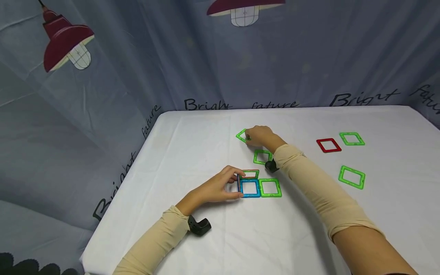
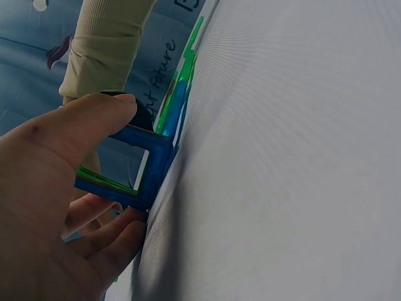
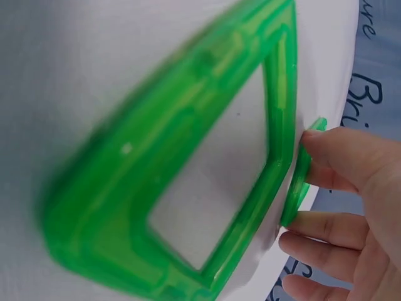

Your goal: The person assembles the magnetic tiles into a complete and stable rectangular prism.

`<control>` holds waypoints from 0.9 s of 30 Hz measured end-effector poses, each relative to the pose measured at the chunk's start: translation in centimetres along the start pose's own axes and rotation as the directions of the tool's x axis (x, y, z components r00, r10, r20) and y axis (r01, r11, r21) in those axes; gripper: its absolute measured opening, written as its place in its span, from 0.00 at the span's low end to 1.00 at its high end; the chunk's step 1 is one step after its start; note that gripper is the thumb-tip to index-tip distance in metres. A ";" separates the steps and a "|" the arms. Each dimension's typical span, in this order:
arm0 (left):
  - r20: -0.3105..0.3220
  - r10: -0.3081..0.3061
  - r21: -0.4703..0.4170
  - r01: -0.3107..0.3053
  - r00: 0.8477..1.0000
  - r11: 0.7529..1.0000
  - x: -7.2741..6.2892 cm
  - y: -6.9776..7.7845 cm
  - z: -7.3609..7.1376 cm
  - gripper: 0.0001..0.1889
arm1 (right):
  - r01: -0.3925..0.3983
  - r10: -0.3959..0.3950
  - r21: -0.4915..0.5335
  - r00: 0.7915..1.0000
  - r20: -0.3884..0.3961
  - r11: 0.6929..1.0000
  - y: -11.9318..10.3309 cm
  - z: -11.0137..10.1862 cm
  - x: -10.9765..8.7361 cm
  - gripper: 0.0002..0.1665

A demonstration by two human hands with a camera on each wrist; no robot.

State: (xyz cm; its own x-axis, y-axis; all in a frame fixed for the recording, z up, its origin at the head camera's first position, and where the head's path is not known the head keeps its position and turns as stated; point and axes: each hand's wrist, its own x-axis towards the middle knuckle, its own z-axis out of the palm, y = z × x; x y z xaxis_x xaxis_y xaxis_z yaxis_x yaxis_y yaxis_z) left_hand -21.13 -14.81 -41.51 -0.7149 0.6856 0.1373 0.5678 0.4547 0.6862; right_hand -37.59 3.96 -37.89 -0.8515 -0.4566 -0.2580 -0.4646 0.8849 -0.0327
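Note:
My left hand (image 1: pixel 223 185) grips an upright blue magnetic tile frame (image 2: pixel 160 164), thumb on one edge and fingers at the opposite one. It stands along the left side of a flat blue square tile (image 1: pixel 251 195). A flat green square tile (image 1: pixel 270 195) adjoins that blue one on the right. Behind the blue tile is a green-and-red edged piece (image 1: pixel 251 170). Farther back, my right hand (image 1: pixel 259 135) pinches a green tile (image 3: pixel 297 185) between thumb and fingers, near the tabletop. Another green tile (image 3: pixel 163 150) lies just in front of that hand.
On the right of the white-covered table (image 1: pixel 388 221) lie a red tile (image 1: pixel 332 151), a green tile (image 1: pixel 352 144) behind it and another green tile (image 1: pixel 362 180) nearer. A grey printed curtain (image 1: pixel 165 57) borders the far and left sides.

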 end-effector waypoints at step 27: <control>-0.002 0.004 0.040 -0.004 1.000 0.999 0.0 -0.2 0.2 0.36 | 0.224 -0.140 0.372 0.961 -0.239 0.901 1.9 0.0 -9.0 0.16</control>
State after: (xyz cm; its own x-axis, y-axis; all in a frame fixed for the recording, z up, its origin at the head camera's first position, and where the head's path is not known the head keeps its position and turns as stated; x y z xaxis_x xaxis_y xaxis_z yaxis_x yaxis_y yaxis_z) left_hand -21.17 -14.84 -41.77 -0.7135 0.6863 0.1413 0.5864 0.4745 0.6565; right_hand -30.78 9.72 -35.68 -0.8112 -0.5847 -0.0122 -0.5189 0.7292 -0.4462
